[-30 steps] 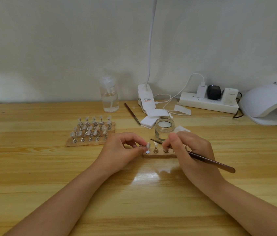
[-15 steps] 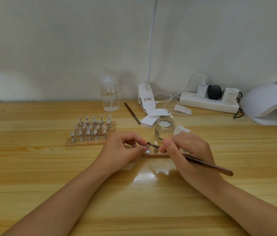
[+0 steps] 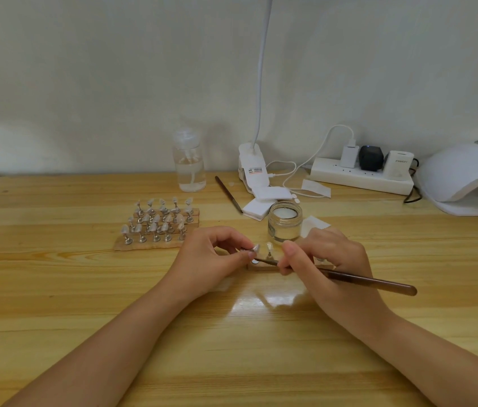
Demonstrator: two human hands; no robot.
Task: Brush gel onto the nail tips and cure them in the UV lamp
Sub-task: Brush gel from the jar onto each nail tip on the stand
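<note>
Head view | left hand (image 3: 211,257) pinches a nail tip (image 3: 256,248) on its metal stand above the small wooden base (image 3: 261,266) | right hand (image 3: 331,259) grips the brush (image 3: 364,279), bristles at the tip | tip looks light, thin, easily smudged; best held by the stand | UV lamp (image 3: 466,177) waits far right on the worktop (image 3: 55,289)

Both forearms reach forward; the left hand (image 3: 212,257) pinches with curled fingers, and the right hand (image 3: 327,259) curls in a pen grip.
</note>
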